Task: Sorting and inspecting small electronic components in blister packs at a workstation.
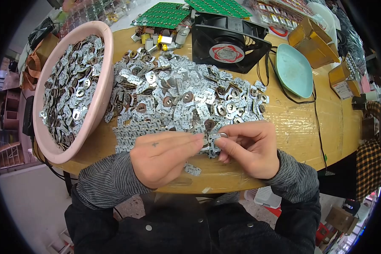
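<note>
Between thumb and fingers my right hand [256, 150] pinches a small white circuit board [214, 137] with a round metal rim showing at its edge. Just left of it, my left hand [165, 156] has its fingers pressed together, the tips reaching toward that board; what they grip is hidden behind them. A broad heap of similar small boards [156, 91], many with round brown parts, spreads beyond both hands. Flat rows of boards [133, 131] lie close by my left hand. One loose board [192, 169] rests near the table's front edge, under the hands.
A pink tub [108, 80] full of boards stands tilted at the left. Behind the heap are a black fan [207, 36], green circuit panels [163, 15] and small battery-like cells [165, 40]. A teal tray [294, 70], cables and cardboard boxes [313, 42] occupy the right of the table [283, 110].
</note>
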`<state>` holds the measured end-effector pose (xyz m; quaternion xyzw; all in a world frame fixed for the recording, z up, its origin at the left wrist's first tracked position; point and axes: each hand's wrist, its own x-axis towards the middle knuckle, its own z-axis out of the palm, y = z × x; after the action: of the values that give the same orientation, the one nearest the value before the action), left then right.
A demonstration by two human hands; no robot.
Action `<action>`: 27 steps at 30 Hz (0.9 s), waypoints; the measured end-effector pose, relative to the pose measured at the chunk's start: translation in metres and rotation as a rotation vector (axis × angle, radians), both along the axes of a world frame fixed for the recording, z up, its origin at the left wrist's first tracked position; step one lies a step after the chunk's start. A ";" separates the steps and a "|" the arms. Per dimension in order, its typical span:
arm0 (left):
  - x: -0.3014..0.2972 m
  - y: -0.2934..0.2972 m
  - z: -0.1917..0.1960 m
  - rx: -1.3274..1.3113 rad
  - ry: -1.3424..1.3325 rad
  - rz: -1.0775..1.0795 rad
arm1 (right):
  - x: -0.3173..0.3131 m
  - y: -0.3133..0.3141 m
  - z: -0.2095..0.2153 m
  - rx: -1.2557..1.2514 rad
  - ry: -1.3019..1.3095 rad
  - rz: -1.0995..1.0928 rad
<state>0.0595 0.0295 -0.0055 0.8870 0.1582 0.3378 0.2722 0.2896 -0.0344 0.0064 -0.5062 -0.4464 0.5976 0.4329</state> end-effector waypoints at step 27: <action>0.006 0.005 0.004 -0.252 -0.083 0.102 | 0.013 0.015 0.001 0.473 -0.425 -0.025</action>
<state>0.0655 0.0347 -0.0018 0.8219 0.2330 0.3648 0.3704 0.3022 -0.0198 0.0071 -0.5106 -0.6470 0.3528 0.4430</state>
